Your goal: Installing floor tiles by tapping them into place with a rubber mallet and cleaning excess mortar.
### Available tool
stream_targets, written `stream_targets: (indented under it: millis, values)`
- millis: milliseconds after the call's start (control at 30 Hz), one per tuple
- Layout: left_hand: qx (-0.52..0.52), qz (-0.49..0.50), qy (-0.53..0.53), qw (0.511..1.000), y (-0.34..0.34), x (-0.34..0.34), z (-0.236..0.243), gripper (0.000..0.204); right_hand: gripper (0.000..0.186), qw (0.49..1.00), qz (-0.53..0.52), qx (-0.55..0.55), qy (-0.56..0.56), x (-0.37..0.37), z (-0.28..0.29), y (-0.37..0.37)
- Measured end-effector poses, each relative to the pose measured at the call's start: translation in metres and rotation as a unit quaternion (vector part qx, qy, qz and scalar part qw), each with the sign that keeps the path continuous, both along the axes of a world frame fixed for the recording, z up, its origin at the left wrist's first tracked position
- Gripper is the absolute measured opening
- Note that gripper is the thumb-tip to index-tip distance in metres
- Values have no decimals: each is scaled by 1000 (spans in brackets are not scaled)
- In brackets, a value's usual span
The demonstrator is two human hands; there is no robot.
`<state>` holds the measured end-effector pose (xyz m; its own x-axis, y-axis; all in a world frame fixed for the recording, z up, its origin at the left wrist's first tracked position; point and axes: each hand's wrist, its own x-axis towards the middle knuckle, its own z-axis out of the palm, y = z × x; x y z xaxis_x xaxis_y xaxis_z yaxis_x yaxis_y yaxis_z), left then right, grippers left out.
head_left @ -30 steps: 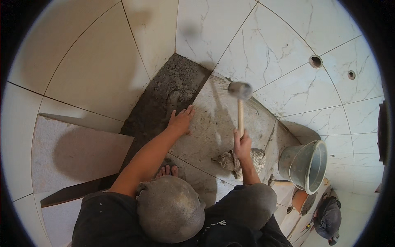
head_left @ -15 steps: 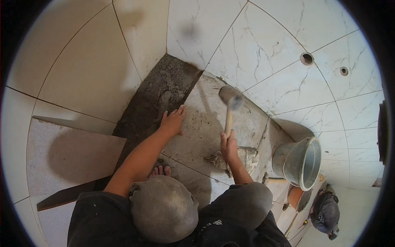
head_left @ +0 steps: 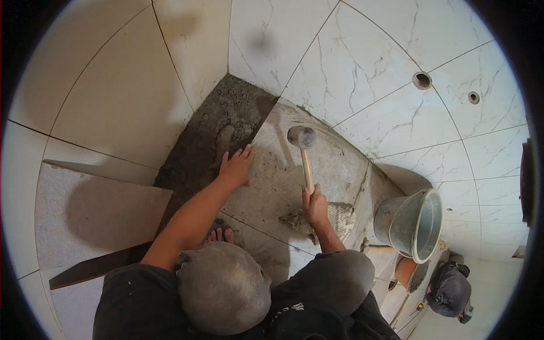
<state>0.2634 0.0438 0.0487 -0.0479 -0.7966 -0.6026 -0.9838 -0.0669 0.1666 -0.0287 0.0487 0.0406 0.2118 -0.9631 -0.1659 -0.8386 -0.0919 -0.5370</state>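
Observation:
My left hand (head_left: 235, 167) lies with fingers spread on the left edge of a dusty floor tile (head_left: 334, 164), beside a bed of dark wet mortar (head_left: 207, 130). My right hand (head_left: 315, 204) grips the wooden handle of a rubber mallet (head_left: 301, 137); its grey head is over the upper part of that tile, and I cannot tell if it touches. A dirty ribbed cloth (head_left: 340, 218) lies beneath my right wrist. My bare foot (head_left: 221, 235) shows below my left hand, largely hidden by my knee and arm.
Tiled walls (head_left: 368, 56) meet at the corner, with pipe holes at right. A loose tile (head_left: 102, 204) leans at left. A grey bucket (head_left: 405, 224), an orange container (head_left: 407, 272) of grey material and a dark bundle (head_left: 447, 289) I cannot clearly make out are at right.
The mallet has swung, blurred in both earlier frames; its head is now farther left and sharper. My left hand stays on the tile's edge. The whole view has shifted slightly.

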Motion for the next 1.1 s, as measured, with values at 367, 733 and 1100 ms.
stream_targets:
  millis: [367, 733, 1100]
  values:
    - [-19, 16, -3, 1000, -1, -7, 0, 117, 45, 997, 34, 41, 50, -16, -24, 5]
    - [-15, 1, -33, 999, -13, -10, 4, 118, 38, 965, -101, -87, -228, -44, 66, 22]
    - [-28, 3, -21, 999, -8, -3, -3, 122, 30, 948, -218, -144, -184, -97, 33, 49]
